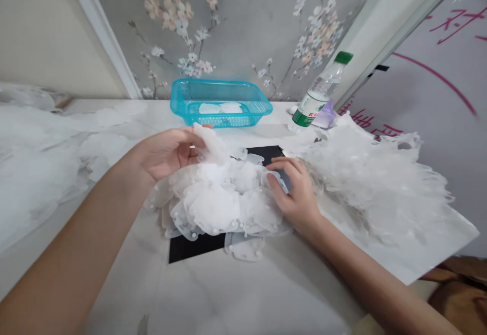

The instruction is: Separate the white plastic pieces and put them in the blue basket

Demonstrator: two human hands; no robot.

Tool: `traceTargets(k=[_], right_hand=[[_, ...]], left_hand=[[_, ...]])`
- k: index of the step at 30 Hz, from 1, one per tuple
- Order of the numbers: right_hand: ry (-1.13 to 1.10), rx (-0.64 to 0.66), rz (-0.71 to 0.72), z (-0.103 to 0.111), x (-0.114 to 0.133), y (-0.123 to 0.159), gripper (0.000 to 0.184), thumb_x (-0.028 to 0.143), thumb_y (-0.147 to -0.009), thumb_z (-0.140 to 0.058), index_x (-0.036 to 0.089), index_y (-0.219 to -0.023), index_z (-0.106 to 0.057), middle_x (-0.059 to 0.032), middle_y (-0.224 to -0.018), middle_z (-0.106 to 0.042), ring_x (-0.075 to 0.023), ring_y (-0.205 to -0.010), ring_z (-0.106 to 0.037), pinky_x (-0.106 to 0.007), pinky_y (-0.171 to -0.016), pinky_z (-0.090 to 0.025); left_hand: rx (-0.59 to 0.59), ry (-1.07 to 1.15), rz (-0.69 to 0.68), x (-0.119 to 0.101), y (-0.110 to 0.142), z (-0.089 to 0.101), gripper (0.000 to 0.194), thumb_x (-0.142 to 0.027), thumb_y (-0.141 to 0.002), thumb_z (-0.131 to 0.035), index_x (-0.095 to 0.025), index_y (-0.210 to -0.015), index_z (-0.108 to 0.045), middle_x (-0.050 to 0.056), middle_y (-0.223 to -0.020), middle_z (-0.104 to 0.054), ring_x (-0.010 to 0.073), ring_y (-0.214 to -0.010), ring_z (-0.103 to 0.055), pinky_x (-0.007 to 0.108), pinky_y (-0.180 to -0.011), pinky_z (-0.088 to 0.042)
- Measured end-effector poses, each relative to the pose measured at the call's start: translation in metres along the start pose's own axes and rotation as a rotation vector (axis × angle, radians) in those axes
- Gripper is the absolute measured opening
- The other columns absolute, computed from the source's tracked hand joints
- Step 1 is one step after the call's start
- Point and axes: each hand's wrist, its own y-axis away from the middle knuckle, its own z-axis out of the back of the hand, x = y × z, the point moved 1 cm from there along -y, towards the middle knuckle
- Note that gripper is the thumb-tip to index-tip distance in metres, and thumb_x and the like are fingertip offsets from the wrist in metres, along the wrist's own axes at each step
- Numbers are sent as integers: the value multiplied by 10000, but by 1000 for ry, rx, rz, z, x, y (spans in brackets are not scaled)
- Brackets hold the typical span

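Thin, whitish translucent pieces with small round knobs on their edges lie in a loose pile [213, 205] in front of me. My left hand [177, 152], at the pile's far left, is closed on a thin white translucent piece [211, 144] raised above the rest. At the pile's right side, my right hand [294, 190] has thumb and fingers apart. Its fingertips are beside the edge pieces; whether they touch them is unclear. Under the pile a flat black sheet [196, 247] shows at front and back. One loose piece [245, 248] sticks out at the front.
A blue plastic basket [178, 96] with a few white pieces in it stands against the wall. Right of it a green-capped bottle [317, 94] stands near a purple wrapper [324, 115]. Large heaps of similar material lie at the left [34, 157] and right [380, 182].
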Motion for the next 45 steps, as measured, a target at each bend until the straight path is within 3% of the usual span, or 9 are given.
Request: traceTargets(k=[3, 6, 11, 16, 23, 27, 31, 35, 45], right_hand=[[-65, 72, 3, -6, -1, 2, 87, 204, -835, -499, 221, -876, -574, -87, -982, -631, -251, -983, -567, -451, -875, -458], [-67, 152, 12, -12, 2, 5, 92, 215, -825, -522, 209, -901, -573, -102, -988, -625, -261, -988, -558, -449, -866, -466], [-46, 147, -64, -18, 2, 11, 311, 297, -775, -607, 199, -1064, -545, -124, -1099, -585, -279, -1037, -548, -473, -892, -466], [-102, 124, -44, -17, 1, 9, 133, 245, -766, -618, 228, -888, -568, -85, -1025, -621, -258, -1001, -572, -453, -875, -470], [-233, 241, 132, -11, 14, 7, 86, 160, -834, -515, 226, -825, -569, -62, -955, -648, -200, -973, -605, -370, -856, -470], [-310, 167, -88, -13, 11, 7, 177, 195, -782, -570, 213, -956, -541, -86, -1028, -605, -170, -815, -613, -329, -720, -499], [-475, 240, -344, -17, 2, 6, 272, 267, -770, -588, 185, -1027, -548, -37, -875, -603, -102, -591, -523, -258, -557, -451], [-563, 265, -461, -17, -3, 2, 264, 350, -755, -620, 166, -944, -636, -5, -722, -568, -86, -542, -439, -237, -504, -381], [-719, 180, -704, -8, 1, -4, 296, 424, -660, -697, 166, -780, -618, 15, -664, -537, -73, -539, -416, -215, -482, -329]], left_hand=[[-136, 195, 27, -6, 2, 3, 266, 55, -639, -580, -141, -818, -584, -42, -615, -615, 72, -589, -567, 167, -596, -490], [-146, 233, 37, -7, 3, 5, 229, 54, -656, -594, -127, -796, -579, -30, -675, -642, 80, -663, -589, 170, -636, -503], [-192, 340, 52, -3, 0, 3, 227, 2, -664, -656, -167, -775, -555, -59, -637, -626, 66, -633, -577, 155, -620, -499], [-254, 347, 49, -2, -1, 3, 193, -29, -695, -620, -182, -794, -557, -43, -674, -650, 75, -570, -583, 168, -545, -499], [-150, 382, 98, -5, 3, -4, 154, -59, -799, -487, -128, -887, -593, 22, -743, -699, 130, -698, -641, 242, -714, -534], [-98, 389, 125, -1, -2, -3, 217, -51, -814, -477, -128, -968, -609, 39, -849, -716, 156, -800, -652, 313, -813, -527], [-114, 379, 127, 3, -6, 0, 260, -24, -826, -453, -111, -1018, -607, 52, -877, -715, 156, -838, -653, 314, -850, -515], [-68, 395, 135, 3, -5, 0, 265, -31, -811, -519, -107, -1053, -596, 44, -880, -716, 136, -826, -652, 280, -867, -505], [-149, 360, 95, 4, -8, 0, 261, 8, -819, -428, -58, -991, -614, 110, -851, -703, 175, -842, -654, 399, -936, -468]])
